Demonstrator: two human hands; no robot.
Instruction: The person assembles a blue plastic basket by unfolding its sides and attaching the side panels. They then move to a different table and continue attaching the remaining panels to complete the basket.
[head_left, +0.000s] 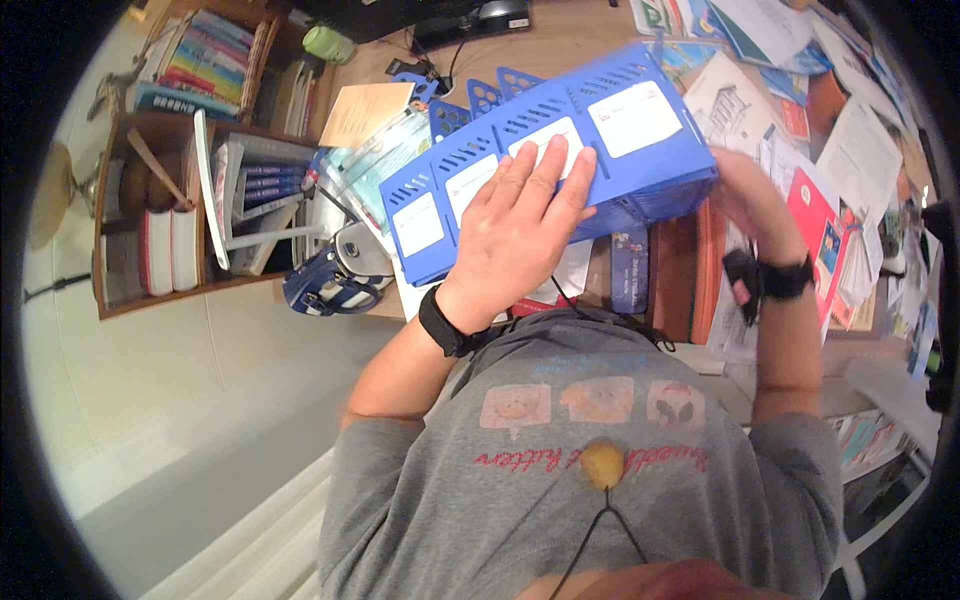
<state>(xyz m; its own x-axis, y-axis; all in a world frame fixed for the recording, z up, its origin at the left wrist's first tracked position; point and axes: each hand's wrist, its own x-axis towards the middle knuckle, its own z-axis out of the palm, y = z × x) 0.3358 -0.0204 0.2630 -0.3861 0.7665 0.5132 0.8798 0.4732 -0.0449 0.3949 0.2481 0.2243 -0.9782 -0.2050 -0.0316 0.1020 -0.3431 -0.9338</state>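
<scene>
A blue plastic file rack (640, 80) with slotted holes and several white labels lies tilted across the desk in front of me. My left hand (530, 215) rests flat on its labelled face, fingers stretched out and a little apart. At the rack's right end is my right hand (750, 200). It is blurred, and its fingers are hidden by the corner, so its grip cannot be made out. Black bands circle both wrists.
Left stands a wooden shelf (115, 218) with books. A blue and white bag (325, 285) hangs by the desk edge. Papers (745, 100) and a red booklet (810, 215) cover the right side. Behind the rack are a green cup (328, 45) and a black monitor base (470, 28).
</scene>
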